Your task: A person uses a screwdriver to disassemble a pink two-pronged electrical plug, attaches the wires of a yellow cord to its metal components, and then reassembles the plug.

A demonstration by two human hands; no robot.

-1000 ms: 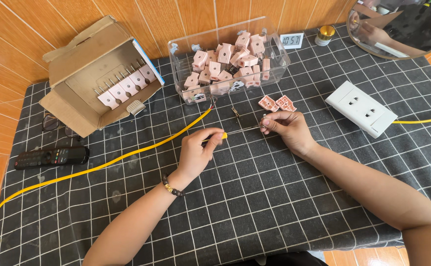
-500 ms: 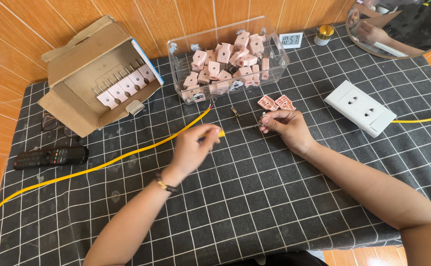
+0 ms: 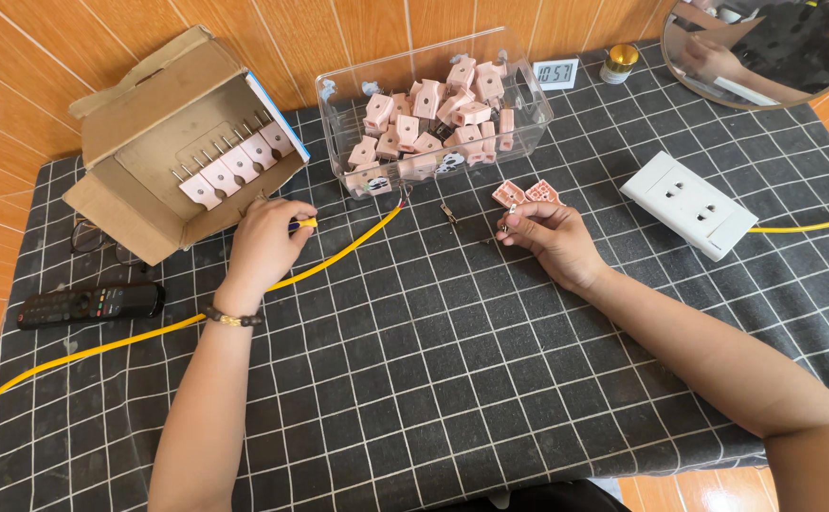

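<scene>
Resting on the dark checked cloth of the table (image 3: 414, 398), the left hand (image 3: 263, 245) lies near the far left part, just in front of the open cardboard box (image 3: 163, 133). Its fingers are clenched on a small yellow-handled tool (image 3: 306, 224), whose tip pokes out toward the right; what kind of tool it is cannot be told. The hand lies over a yellow cable (image 3: 149, 337), which runs from the near left edge up toward the far middle and ends just before a clear plastic bin (image 3: 433, 109).

The right hand (image 3: 552, 237) rests near the middle of the table, toward the far side. Its grip pinches a small metal piece (image 3: 507, 224) between thumb and fingertips; the piece is too small to tell more. Two pink plug parts (image 3: 526, 193) lie just beyond this hand, touching each other, and a small metal clip (image 3: 448, 212) lies on the cloth between the two hands.

The bin holds a heap of pink plug bodies. In the cardboard box a row of pink plugs stands with prongs upward. A white socket block (image 3: 689, 204) lies toward the right edge, with a yellow lead (image 3: 808, 225) running off that edge. A black remote control (image 3: 87, 303) lies by the left edge.
</scene>
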